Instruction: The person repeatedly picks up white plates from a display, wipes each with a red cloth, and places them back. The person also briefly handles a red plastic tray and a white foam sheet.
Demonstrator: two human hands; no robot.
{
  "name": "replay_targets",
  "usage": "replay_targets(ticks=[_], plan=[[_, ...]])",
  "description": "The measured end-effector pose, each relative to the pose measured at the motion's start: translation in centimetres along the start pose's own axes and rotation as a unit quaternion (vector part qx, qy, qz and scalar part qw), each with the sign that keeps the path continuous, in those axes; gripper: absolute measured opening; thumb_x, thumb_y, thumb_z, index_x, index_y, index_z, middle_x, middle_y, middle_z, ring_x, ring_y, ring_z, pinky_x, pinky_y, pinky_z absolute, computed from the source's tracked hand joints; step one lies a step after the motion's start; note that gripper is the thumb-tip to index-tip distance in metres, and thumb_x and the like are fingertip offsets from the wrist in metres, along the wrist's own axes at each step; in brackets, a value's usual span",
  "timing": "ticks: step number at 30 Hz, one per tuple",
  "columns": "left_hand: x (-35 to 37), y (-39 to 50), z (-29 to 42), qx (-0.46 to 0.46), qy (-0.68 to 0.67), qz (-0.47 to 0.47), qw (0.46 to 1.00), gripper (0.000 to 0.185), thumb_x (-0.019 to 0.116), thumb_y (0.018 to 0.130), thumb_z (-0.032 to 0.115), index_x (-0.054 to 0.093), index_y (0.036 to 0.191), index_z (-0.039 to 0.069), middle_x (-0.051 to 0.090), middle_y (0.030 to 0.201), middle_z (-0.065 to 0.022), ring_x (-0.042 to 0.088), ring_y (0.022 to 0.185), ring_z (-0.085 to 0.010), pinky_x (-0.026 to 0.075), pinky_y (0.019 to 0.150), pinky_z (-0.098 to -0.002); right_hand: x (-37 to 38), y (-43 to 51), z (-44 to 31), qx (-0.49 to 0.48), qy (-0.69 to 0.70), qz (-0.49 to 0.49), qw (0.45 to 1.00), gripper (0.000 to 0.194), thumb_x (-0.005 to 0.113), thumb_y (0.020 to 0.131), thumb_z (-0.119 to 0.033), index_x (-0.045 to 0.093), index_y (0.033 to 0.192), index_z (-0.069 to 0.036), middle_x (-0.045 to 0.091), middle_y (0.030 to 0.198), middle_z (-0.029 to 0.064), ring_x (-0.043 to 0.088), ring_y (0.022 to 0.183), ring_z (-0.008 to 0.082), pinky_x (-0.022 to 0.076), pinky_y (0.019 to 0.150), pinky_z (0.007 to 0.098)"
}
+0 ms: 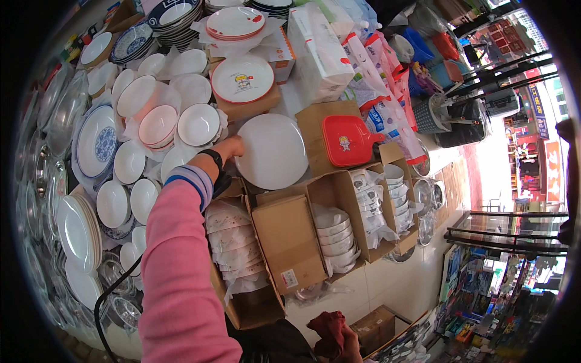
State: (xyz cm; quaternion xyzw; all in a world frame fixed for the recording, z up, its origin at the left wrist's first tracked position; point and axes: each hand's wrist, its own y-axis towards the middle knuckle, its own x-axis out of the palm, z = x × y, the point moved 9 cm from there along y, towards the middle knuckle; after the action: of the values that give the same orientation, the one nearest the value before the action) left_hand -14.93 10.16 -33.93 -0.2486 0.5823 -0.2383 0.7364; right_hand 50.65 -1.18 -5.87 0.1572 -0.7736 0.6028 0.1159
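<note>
My left hand (233,146), in a pink sleeve with a dark wristband, is at the left rim of a large white plate (273,152) and grips it; its fingertips are partly hidden. Low in the view, my right hand (347,345) holds a bunched dark red cloth (327,327). White bowls (199,124) lie just left of the plate. Above it, a red-rimmed plate with a cartoon print (243,79) rests on a cardboard box. To its right lies a red square dish with a handle (347,141).
Open cardboard boxes (290,240) with stacked, paper-wrapped bowls (337,236) line the near side. Stacked plates (77,231) and glassware crowd the left. Packs of tissue (317,54) and pink-white bags (390,118) stand at the upper right. A brown box (374,326) sits on the tiled floor.
</note>
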Motion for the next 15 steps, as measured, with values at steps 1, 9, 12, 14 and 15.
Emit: replay_targets(ticks=[1,9,12,14,15], plan=[[0.1,0.0,-0.1,-0.017,-0.037,-0.003,0.999,0.029,0.063,0.083,0.024,0.070,0.109,0.015,0.068,0.111,-0.0061,0.065,0.101,-0.0274,0.051,0.086,-0.0457,0.0,0.0,0.0,0.002,-0.003,-0.002,1.000,0.037,0.046,0.088,-0.014,0.051,0.123,-0.003,0.062,0.114,0.0123,0.062,0.099,0.0240,0.0518,0.087,0.0367],[0.7,0.4,1.6,0.054,0.078,-0.009,0.995,0.035,0.076,0.072,0.030,0.071,0.099,0.009,0.069,0.100,-0.0099,0.066,0.095,-0.0283,0.052,0.085,-0.0394,0.4,0.1,-0.1,0.012,-0.015,-0.004,1.000,0.037,0.046,0.088,-0.014,0.051,0.123,-0.003,0.062,0.114,0.0121,0.062,0.098,0.0238,0.0518,0.087,0.0363],[-0.7,-0.8,2.1,0.090,0.144,0.018,0.985,0.039,0.081,0.068,0.032,0.072,0.096,0.007,0.069,0.095,-0.0113,0.066,0.092,-0.0286,0.053,0.084,-0.0370,0.9,0.2,0.1,0.018,-0.013,-0.006,1.000,0.037,0.046,0.088,-0.015,0.051,0.123,-0.003,0.062,0.114,0.0120,0.062,0.098,0.0238,0.0518,0.087,0.0362],[-2.0,-1.6,2.7,0.090,0.154,0.019,0.984,0.039,0.082,0.067,0.030,0.072,0.095,0.006,0.069,0.097,-0.0116,0.066,0.093,-0.0283,0.053,0.084,-0.0358,1.2,0.4,0.2,0.021,-0.013,-0.009,1.000,0.037,0.046,0.088,-0.015,0.051,0.123,-0.003,0.062,0.114,0.0119,0.062,0.098,0.0237,0.0518,0.087,0.0361],[-2.6,-1.9,2.8,0.079,0.146,0.009,0.986,0.037,0.082,0.068,0.027,0.072,0.096,0.006,0.069,0.100,-0.0115,0.066,0.094,-0.0278,0.053,0.085,-0.0353,1.4,0.4,0.2,0.024,-0.013,-0.010,1.000,0.037,0.046,0.088,-0.015,0.051,0.123,-0.003,0.062,0.114,0.0119,0.062,0.098,0.0237,0.0518,0.087,0.0360]])
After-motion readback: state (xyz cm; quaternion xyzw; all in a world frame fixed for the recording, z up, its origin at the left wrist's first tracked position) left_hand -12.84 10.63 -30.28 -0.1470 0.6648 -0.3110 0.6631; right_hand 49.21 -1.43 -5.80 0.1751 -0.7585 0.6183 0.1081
